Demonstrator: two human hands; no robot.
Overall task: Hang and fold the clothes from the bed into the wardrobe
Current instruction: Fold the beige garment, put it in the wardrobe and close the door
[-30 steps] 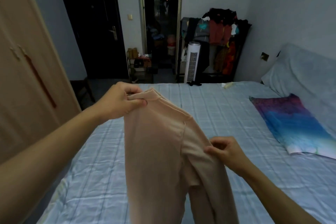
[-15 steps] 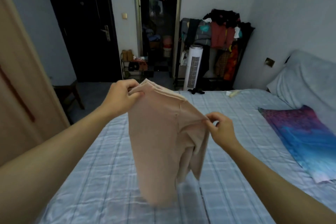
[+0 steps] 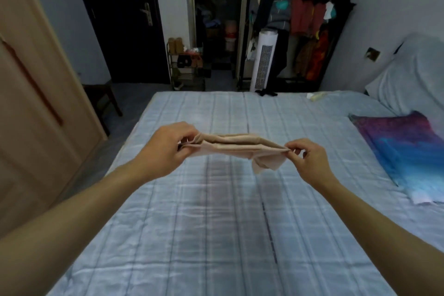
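A beige garment (image 3: 236, 146) is stretched almost flat and edge-on above the bed (image 3: 216, 235), in several layers. My left hand (image 3: 168, 148) grips its left end and my right hand (image 3: 306, 157) pinches its right end, where a loose corner droops down. The garment floats clear of the checked blue bedsheet, which carries its shadow. The wooden wardrobe (image 3: 31, 108) stands along the left edge of the view, its door closed.
A colourful purple-blue cloth (image 3: 406, 149) lies on the bed's right side below a grey pillow (image 3: 413, 74). Beyond the bed stand a white tower fan (image 3: 264, 60), a loaded clothes rack (image 3: 305, 24), a shoe rack (image 3: 186, 65) and a dark stool (image 3: 102, 98).
The garment hung upright from both hands before; now it is swung up flat and horizontal over the bed, with my hands spread wider apart and lower.
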